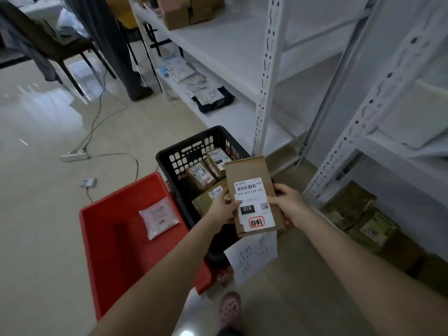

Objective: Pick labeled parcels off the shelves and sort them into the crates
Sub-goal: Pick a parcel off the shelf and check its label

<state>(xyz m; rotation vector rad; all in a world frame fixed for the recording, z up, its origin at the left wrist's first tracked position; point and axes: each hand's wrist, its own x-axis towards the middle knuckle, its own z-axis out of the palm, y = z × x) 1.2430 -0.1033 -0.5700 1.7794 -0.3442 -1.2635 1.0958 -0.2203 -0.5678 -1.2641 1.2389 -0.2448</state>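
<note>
Labeled parcel (247, 170) over black crate (186, 147), left hand (221, 208) and right hand (287, 202) fingers gripping its edges

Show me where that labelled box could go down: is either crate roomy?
The red crate has most room: its floor is bare between the white pouch and the near wall. The black crate is crowded with brown parcels. The left hand and right hand hold the cardboard box.

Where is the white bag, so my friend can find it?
On the floor beside the white shelves stand two crates; take the red crate, left of the black crate. The white bag lies alone inside it, while the black crate holds brown boxes.
</note>
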